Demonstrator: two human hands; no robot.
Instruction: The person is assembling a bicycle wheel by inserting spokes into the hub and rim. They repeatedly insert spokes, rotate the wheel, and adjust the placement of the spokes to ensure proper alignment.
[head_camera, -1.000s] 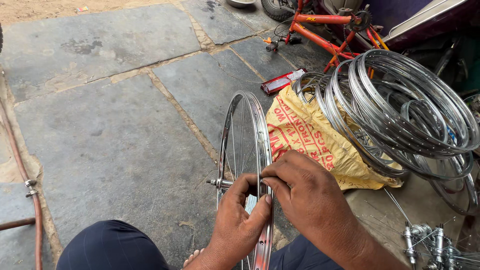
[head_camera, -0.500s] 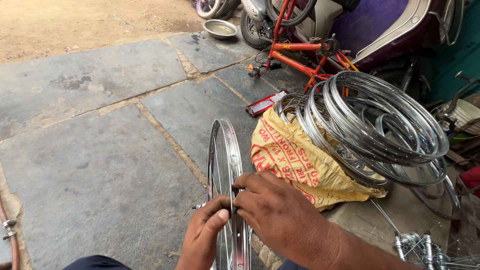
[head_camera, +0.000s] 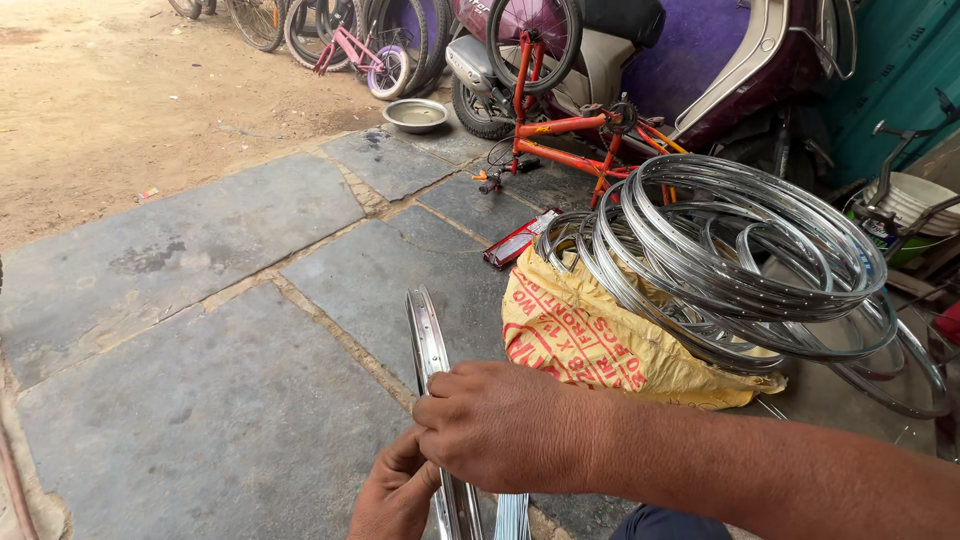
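**Both hands on a chrome wheel rim**

We hold a chrome bicycle wheel rim (head_camera: 430, 345) upright on its edge over the stone paving (head_camera: 200, 400). Our right hand (head_camera: 500, 425) lies across the rim, its fingers (head_camera: 440, 415) curled closed over the metal from the right. Our left hand (head_camera: 395, 495) meets it from below and left, fingers (head_camera: 415, 465) closed against the rim's near side, just under the right hand's.

The rim passes straight between the two sets of fingers. Its long axis runs away from us: the far arc rises beyond the right fingers, the near part drops below them out of view. We see it nearly edge-on.

Right of the right fingers, near but apart, lies a yellow printed sack (head_camera: 590, 340) bearing a stack of bare chrome rims (head_camera: 740, 260). Beyond those stands an orange bicycle frame (head_camera: 570, 140).
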